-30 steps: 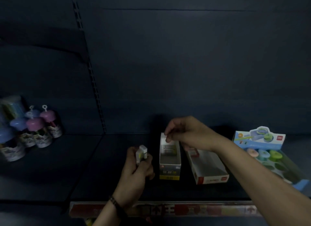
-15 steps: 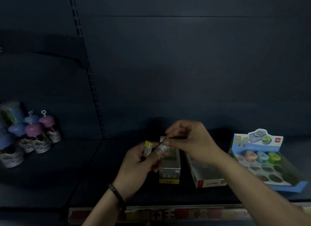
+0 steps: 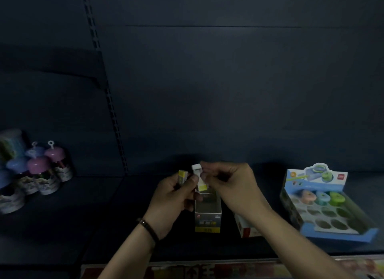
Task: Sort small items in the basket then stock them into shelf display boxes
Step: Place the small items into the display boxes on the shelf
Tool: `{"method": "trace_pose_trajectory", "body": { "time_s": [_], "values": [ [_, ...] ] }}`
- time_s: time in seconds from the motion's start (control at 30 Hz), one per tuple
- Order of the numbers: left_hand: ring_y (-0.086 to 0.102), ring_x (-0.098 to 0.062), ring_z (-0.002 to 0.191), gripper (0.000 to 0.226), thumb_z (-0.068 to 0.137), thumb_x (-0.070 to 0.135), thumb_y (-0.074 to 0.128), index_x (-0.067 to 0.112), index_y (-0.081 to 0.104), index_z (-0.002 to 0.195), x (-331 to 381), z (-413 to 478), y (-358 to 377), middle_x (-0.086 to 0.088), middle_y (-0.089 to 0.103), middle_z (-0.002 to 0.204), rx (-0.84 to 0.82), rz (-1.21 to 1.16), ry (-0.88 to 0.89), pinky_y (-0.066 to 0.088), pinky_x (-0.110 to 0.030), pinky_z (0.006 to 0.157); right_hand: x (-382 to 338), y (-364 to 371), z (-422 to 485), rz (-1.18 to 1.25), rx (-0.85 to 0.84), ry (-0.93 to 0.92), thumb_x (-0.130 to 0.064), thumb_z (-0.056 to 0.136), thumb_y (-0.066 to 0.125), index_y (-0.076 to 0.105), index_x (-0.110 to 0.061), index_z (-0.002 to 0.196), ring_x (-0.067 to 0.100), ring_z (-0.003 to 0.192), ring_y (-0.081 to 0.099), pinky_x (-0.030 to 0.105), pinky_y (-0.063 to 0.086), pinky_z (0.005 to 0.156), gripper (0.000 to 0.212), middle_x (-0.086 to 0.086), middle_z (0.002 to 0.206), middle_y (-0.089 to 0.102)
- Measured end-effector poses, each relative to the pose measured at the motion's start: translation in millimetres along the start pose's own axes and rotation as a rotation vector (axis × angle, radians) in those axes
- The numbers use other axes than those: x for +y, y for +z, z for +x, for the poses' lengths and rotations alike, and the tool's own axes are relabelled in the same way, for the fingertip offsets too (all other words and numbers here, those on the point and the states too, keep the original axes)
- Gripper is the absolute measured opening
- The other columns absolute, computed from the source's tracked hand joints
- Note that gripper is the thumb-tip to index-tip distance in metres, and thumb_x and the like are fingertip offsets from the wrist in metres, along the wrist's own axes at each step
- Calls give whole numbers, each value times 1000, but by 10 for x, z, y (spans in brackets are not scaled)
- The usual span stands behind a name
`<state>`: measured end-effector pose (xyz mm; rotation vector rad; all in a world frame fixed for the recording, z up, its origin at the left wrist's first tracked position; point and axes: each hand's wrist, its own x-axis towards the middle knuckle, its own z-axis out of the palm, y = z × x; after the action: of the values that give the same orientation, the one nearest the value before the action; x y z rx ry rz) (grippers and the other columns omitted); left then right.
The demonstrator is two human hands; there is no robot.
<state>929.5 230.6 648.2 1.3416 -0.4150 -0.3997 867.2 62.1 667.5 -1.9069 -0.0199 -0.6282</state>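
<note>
The white and yellow piece [image 3: 200, 180] is pinched by the right hand [image 3: 230, 187], fingers curled tight, just above the open display box [image 3: 207, 220]. The left hand [image 3: 172, 197] grips a yellow-topped piece [image 3: 182, 176], its thumb touching the first.

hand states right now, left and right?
Left hand: grips a small yellow-capped item.
Right hand: pinches a small white item with a yellow end.

You won't get any legible txt here, too dark & blurry. Narrow display box [image 3: 207, 221]: yellow front label, print unreadable. Right of it, blue display box [image 3: 336, 236]: small red logo square on header, illegible. Below it, shelf-edge strip [image 3: 207, 271]: chars smeared.
</note>
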Motion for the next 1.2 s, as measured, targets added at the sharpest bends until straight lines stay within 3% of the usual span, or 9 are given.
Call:
{"method": "trace_pose_trajectory", "body": {
  "time_s": [0.1,0.2,0.33,0.43,0.6,0.7,0.8,1.0,1.2],
  "values": [
    [76,-25,77,20,105,21,60,5,71,108,-1,36,-39,-8,78,91,-5,79,-15,43,-27,51,12,-3,1,-259,-56,-138,-20,80,93,84,-29,114,7,86,72,13,53,76,36,-10,91,75],
    [70,-19,66,18,106,21,59,10,72,107,-18,58,-98,-4,79,91,-33,246,73,42,-25,49,28,-62,50,-304,-41,-178,-19,79,93,86,-29,104,4,83,73,15,54,74,28,-15,89,76],
    [62,-1,68,14,104,20,62,17,69,92,-187,-63,-191,9,69,75,37,483,262,46,-16,63,59,-259,151,-451,-139,-56,-15,82,89,85,-37,94,-8,85,72,13,56,80,25,-26,87,76],
    [61,-3,72,10,101,16,67,14,64,92,-415,-183,-209,4,66,76,59,432,307,49,-20,67,29,-349,244,-605,-348,74,-22,84,87,85,-37,92,-8,87,70,12,55,80,18,-24,88,77],
    [63,-3,74,15,96,19,75,27,63,101,-700,-192,-204,8,70,82,67,351,148,52,-24,68,-32,-150,370,-806,-605,154,-20,83,84,85,-28,92,-5,86,71,20,61,81,12,-17,87,78],
    [60,-4,72,14,98,35,71,25,63,104,-735,-202,-221,8,68,80,43,413,152,52,-27,67,72,5,409,-873,-647,187,-19,84,82,85,-28,92,1,86,73,31,65,83,12,-13,88,79],
    [59,1,70,7,104,31,64,24,62,102,-749,-217,-201,13,66,77,40,475,184,48,-19,65,178,82,412,-954,-642,218,-16,86,80,84,-29,96,10,96,75,35,65,87,18,-7,99,80],
    [53,4,67,11,109,25,52,21,61,104,-737,-222,-203,18,62,73,65,444,198,44,-17,64,223,37,462,-867,-678,329,-16,88,79,85,-29,101,9,92,76,33,65,86,19,-7,98,81],
    [59,0,76,11,101,29,61,21,58,108,-759,-200,-263,11,66,83,0,454,195,49,-19,72,248,65,469,-873,-675,304,-8,88,77,84,-28,95,4,92,72,23,61,83,23,-10,98,79]
  ]
}}
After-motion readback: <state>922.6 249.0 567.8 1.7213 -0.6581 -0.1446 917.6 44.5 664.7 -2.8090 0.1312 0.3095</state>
